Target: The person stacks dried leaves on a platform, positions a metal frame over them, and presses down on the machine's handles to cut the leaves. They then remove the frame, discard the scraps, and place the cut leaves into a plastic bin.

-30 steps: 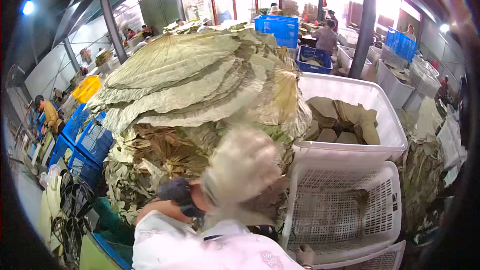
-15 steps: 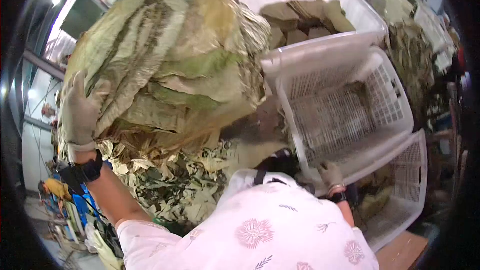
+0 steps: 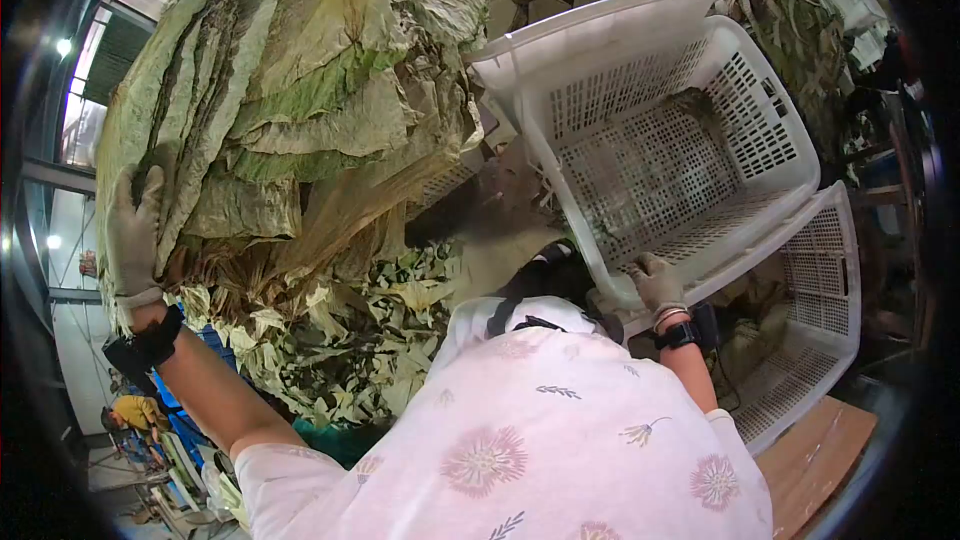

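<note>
My left hand [image 3: 140, 235], in a pale glove, lies against the left side of a large bundle of dried leaves [image 3: 300, 100]. Its fingers are stretched out and the thumb stands apart. My right hand [image 3: 657, 282], also gloved, has its fingers bent over the near rim of a white plastic crate [image 3: 665, 175]. This crate has slotted walls and a perforated floor, with a dark leaf scrap near its far corner. Below the bundle spreads a heap of torn leaf pieces [image 3: 370, 350].
Behind stands a white tub [image 3: 610, 15] holding folded leaf stacks. Another slotted crate [image 3: 820, 270] with leaf pieces is at the right, above a brown board [image 3: 820, 460]. More leaves [image 3: 800, 40] hang at the far right. A person in yellow [image 3: 138, 412] bends over at the far left.
The view has shifted, so the bundle and crates appear higher and further left. Both hands keep their places, the left on the leaves and the right on the crate's rim.
</note>
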Tool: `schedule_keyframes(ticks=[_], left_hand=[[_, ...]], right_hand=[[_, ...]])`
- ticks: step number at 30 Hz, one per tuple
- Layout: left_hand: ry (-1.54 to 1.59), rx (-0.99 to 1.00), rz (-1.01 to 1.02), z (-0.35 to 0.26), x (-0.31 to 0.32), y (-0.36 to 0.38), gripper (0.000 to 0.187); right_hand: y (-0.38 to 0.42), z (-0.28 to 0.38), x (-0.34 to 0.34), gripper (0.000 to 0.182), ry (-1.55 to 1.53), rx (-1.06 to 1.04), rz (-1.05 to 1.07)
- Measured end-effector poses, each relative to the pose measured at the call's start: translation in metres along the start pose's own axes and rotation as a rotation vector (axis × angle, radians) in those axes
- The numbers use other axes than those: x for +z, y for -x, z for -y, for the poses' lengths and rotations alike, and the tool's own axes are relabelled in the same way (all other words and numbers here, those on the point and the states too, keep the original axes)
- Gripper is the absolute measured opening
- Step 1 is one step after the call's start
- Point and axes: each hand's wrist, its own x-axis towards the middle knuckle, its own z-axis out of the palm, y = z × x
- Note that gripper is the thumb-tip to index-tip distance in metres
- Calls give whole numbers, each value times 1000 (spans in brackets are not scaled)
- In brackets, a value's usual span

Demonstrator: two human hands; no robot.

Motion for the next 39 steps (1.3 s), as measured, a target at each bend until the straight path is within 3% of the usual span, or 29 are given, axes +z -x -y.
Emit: schedule_keyframes(ticks=[2, 6, 9, 16, 21, 25, 39], left_hand=[[146, 4, 99, 4, 8, 0, 58], [136, -47, 25, -3, 18, 9, 57], [40, 28, -33, 8, 27, 7, 56], [16, -38, 11, 4, 33, 10, 57], [12, -19, -107, 11, 41, 14, 58], [15, -86, -77, 5, 38, 18, 58], [27, -79, -84, 2, 42, 19, 56]], right_hand=[[-7, -23, 20, 29, 28, -85, -118], [14, -8, 13, 21, 170, -291, -320], [26, 5, 12, 21, 426, -137, -208], [26, 5, 10, 18, 293, -190, -274], [27, 8, 8, 18, 277, -182, -257], [25, 8, 6, 19, 221, -184, -246], [24, 10, 4, 19, 238, -199, -238]])
